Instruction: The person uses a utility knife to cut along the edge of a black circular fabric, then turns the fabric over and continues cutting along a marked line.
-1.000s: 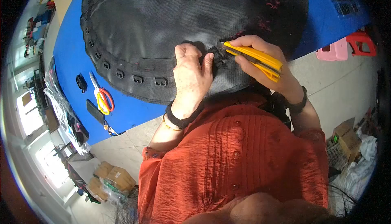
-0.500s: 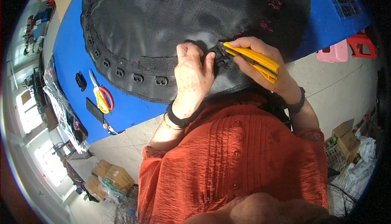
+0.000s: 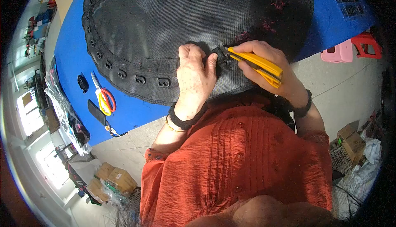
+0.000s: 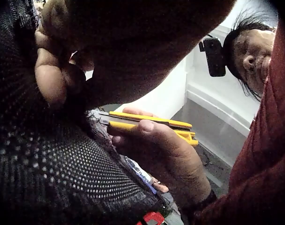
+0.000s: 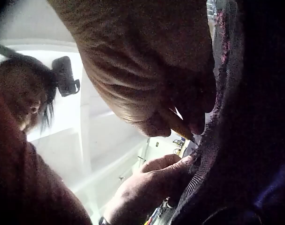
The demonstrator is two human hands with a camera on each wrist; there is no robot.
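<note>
A large black mesh fabric piece (image 3: 165, 24) lies over the table, with a sewn band (image 3: 159, 65) and several black plastic rings (image 3: 163, 82) along its near edge. My left hand (image 3: 193, 76) grips the band, its fingers curled and its thumb pressed beside a bunched dark spot (image 3: 222, 57). In my right hand (image 3: 274, 64) is a yellow box cutter (image 3: 260, 64), its tip at that bunched spot, just right of the left thumb. The left wrist view shows the box cutter's blade (image 4: 104, 118) against the fabric, close to the left fingers (image 4: 51, 84).
Scissors (image 3: 103, 97) with red and yellow handles lie on the blue table (image 3: 128, 113) at left, beside a black strip (image 3: 97, 112) and a small black item (image 3: 82, 83). Pink thread fuzz (image 3: 269, 24) marks the fabric. Stools (image 3: 365, 46) and cardboard boxes (image 3: 121, 180) stand around.
The right hand and box cutter have shifted slightly at the bunched spot, and more pink fuzz shows above the blade. The left hand keeps its grip, nearly still.
</note>
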